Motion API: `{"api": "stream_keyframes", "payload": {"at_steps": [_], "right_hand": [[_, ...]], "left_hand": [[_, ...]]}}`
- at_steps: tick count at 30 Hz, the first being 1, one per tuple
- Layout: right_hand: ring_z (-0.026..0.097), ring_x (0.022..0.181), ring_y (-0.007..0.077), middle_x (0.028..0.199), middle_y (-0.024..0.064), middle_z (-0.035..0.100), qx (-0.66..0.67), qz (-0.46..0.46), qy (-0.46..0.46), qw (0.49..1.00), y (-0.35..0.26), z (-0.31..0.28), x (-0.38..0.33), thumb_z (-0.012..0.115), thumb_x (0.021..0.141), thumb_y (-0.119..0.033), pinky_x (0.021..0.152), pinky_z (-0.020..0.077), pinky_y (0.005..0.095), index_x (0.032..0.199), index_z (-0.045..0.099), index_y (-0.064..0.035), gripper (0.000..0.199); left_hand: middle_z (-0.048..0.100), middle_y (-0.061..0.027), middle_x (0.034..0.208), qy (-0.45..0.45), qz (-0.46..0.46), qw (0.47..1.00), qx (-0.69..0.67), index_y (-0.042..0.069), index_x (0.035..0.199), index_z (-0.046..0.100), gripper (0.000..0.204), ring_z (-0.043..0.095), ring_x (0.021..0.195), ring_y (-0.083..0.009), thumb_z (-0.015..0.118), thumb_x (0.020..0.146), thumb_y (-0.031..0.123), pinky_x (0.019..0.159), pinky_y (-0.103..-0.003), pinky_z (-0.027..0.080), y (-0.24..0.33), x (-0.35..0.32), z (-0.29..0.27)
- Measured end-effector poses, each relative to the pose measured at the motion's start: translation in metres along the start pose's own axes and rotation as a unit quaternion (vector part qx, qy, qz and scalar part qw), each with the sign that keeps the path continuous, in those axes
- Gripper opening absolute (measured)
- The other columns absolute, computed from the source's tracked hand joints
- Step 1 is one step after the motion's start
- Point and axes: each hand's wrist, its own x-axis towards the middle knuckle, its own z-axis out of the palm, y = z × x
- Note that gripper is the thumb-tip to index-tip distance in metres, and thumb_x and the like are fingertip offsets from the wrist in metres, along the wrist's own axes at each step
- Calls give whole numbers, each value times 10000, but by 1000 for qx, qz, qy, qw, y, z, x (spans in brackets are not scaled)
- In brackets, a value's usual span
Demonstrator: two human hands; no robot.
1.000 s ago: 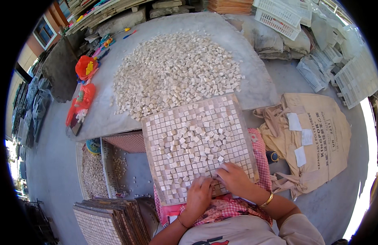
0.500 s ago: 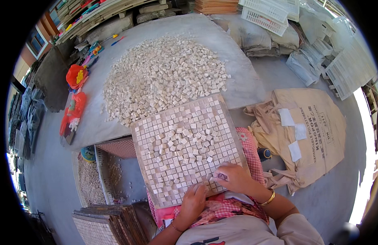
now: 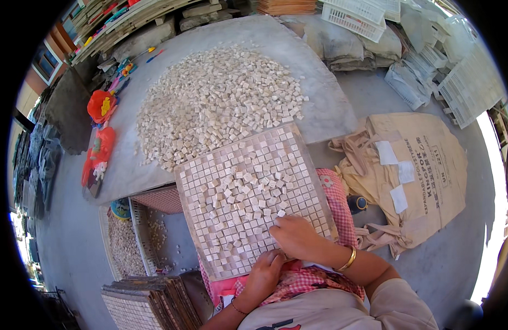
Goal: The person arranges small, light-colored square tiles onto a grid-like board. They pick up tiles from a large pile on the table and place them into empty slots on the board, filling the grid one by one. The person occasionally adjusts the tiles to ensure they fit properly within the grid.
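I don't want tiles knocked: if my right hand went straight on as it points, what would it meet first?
Your right hand would probably meet loose pale tiles on the gridded board, though its height is unclear.

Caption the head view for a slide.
Two hands over the near side of a gridded board strewn with loose tiles; beyond, a tile pile on a table.

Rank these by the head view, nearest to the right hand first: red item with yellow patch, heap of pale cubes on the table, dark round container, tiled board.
1. Tiled board: directly beneath the right hand.
2. Dark round container: to the hand's right.
3. Heap of pale cubes: ahead, on the table.
4. Red item: far left, by the table's edge.
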Motion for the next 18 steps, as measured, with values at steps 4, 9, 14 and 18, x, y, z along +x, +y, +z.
{"api": "stream_keyframes", "payload": {"at_steps": [4,9,14,18], "right_hand": [[569,732,278,727,104,532,19,12,7,1000,-3,-4,0,563,704,-129,628,460,388,757,561,-44,101],[565,744,269,739,97,523,11,10,12,1000,0,-6,-11,551,723,-132,640,460,371,808,553,-45,122],[572,764,266,758,97,537,-21,20,2,1000,-3,-18,-10,551,732,-133,671,465,374,839,566,-45,139],[556,804,291,828,102,554,33,26,-44,998,6,-15,-14,620,731,-120,689,455,400,921,570,-58,206]], "left_hand": [[532,-166,1027,-17,4,1000,3,-12,990,514,388,526,947,-358,658,630,16,834,-404,449,-1,0,0],[513,-173,979,-15,2,1000,10,-8,961,505,347,517,922,-354,643,644,16,816,-408,450,-1,1,1],[511,-173,898,7,5,999,34,-21,905,524,177,524,850,-352,561,732,-13,739,-410,457,3,4,1],[501,-161,909,10,-8,1000,25,0,919,504,244,529,856,-337,566,683,-13,753,-400,465,0,0,6]]}}
